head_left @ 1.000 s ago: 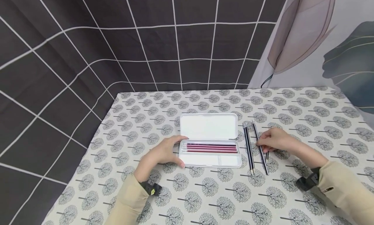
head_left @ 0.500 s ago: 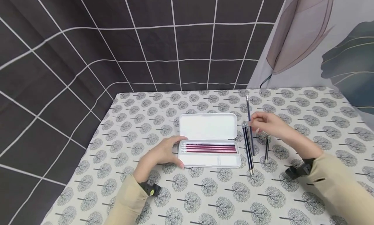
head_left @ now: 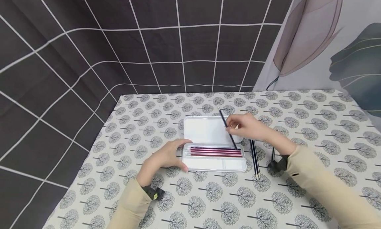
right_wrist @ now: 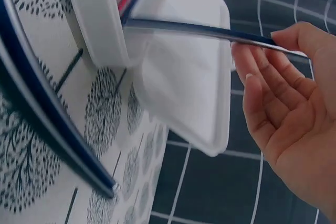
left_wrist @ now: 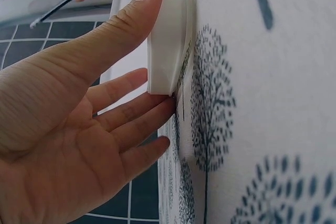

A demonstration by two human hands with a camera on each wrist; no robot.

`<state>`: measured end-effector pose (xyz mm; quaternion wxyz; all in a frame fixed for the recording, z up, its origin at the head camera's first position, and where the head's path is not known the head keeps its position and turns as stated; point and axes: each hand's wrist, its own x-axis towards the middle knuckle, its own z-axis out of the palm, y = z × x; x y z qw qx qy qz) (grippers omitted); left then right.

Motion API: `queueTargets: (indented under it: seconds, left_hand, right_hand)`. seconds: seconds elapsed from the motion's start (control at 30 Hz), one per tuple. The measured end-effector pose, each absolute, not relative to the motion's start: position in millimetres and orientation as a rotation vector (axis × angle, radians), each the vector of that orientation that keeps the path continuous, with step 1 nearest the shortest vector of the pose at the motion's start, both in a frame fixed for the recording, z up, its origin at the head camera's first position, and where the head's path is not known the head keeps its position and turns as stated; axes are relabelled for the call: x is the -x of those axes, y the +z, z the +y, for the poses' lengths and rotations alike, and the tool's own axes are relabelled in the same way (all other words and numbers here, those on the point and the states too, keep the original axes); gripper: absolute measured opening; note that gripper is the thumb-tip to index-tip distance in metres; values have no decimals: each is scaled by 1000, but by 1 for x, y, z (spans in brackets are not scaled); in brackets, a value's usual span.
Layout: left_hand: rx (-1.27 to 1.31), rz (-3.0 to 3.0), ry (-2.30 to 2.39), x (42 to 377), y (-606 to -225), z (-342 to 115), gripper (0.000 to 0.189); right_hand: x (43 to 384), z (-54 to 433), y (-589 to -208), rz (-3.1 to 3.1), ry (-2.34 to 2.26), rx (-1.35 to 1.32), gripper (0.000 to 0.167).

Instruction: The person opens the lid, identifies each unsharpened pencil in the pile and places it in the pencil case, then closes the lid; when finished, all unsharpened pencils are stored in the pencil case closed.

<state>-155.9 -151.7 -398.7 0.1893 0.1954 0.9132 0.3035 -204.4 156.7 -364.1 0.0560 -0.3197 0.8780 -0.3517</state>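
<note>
A white pencil case [head_left: 205, 163] lies with its lid [head_left: 202, 130] folded back. Several red and dark pencils [head_left: 215, 153] lie side by side in its rear compartment. My left hand [head_left: 169, 153] spans the case's left end, thumb at the front corner, fingers at the back one. In the left wrist view the thumb touches the case wall. My right hand [head_left: 248, 126] pinches a dark blue pencil [right_wrist: 178, 27] between thumb and fingers. The pencil slants over the lid, its lower end down at the right end of the pencil row.
Dark pencils [head_left: 255, 159] lie on the tree-patterned cloth [head_left: 196, 202] right of the case. A shorter dark pencil [head_left: 273, 154] lies beyond them, partly covered by the right wrist. A dark gridded curtain [head_left: 196, 44] hangs behind the table.
My right hand has picked up the dark pencil from the cloth and carried it left over the case, tilting it. My left hand stays at the case's left end.
</note>
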Motion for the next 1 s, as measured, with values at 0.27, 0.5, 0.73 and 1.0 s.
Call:
queueTargets:
  seconds: [0.27,0.5,0.73,1.0]
  left_hand:
    - [-539,2558,865,155,-398,-151,99]
    - [-505,2550,880,154,-398,-150,98]
    - [-494,2551,879,154,-399,-150,101]
    - [-495,2552,886,156,-399,-152,100]
  right_hand:
    - [198,140,-373,2629,-922,1175,6]
    - [192,131,-388,2593,-850,1219,10]
    - [190,121,-396,2542,-760,1245,10]
    - [191,114,-396,2531,-582,1286,14]
